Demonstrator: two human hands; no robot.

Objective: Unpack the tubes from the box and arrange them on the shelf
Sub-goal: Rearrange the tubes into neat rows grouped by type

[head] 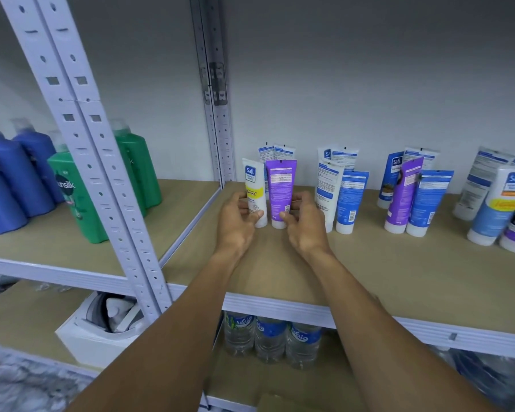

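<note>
On the shelf (280,263), left of the other tubes (351,200), your pair stands cap-down, side by side. Your left hand (238,221) pinches the white tube (254,185) low and your right hand (305,224) the purple tube (280,185), thumbs in front. They look light, soft-walled and tippy, so hold near the stiffer bottom end, not the squashy middle.

two bare forearms, bare left hand (238,222), bare right hand (306,225)
</note>
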